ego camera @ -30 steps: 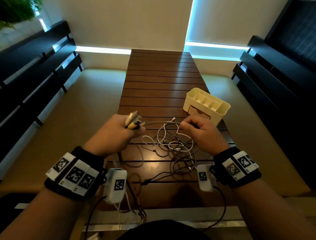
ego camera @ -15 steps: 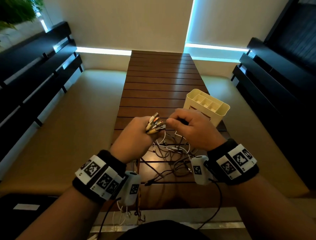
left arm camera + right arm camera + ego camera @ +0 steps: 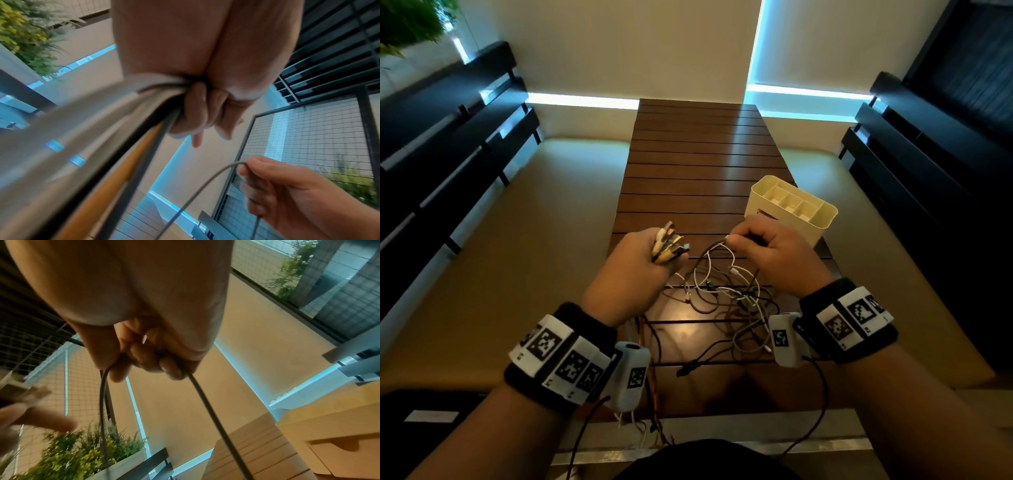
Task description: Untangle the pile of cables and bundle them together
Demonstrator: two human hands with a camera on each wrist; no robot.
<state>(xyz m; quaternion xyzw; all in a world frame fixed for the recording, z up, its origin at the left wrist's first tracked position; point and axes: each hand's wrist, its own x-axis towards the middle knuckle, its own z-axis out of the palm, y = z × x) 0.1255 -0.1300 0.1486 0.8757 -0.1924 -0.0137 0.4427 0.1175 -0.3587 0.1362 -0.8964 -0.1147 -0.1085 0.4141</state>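
Note:
A tangle of white, grey and dark cables [image 3: 726,294] lies on the slatted wooden table [image 3: 698,164] between my wrists. My left hand [image 3: 640,260] is closed in a fist round a bunch of cable ends [image 3: 669,245], their plugs sticking up out of it; in the left wrist view the gathered cables [image 3: 131,123] run down from the fist. My right hand [image 3: 767,250], a little right of the left, pinches a thin grey cable [image 3: 203,394] near its end, and the cable droops from the fingers [image 3: 246,168] toward the pile.
A cream plastic organiser [image 3: 792,209] with several compartments stands on the table just beyond my right hand. Dark benches [image 3: 448,144] run along both sides. Tan floor flanks the narrow table. Camera leads hang from my wrist units near the table's front edge.
My hands met half a second ago, then drew apart. The right hand now holds a cable end off to the right, and the left fist still holds the bunch.

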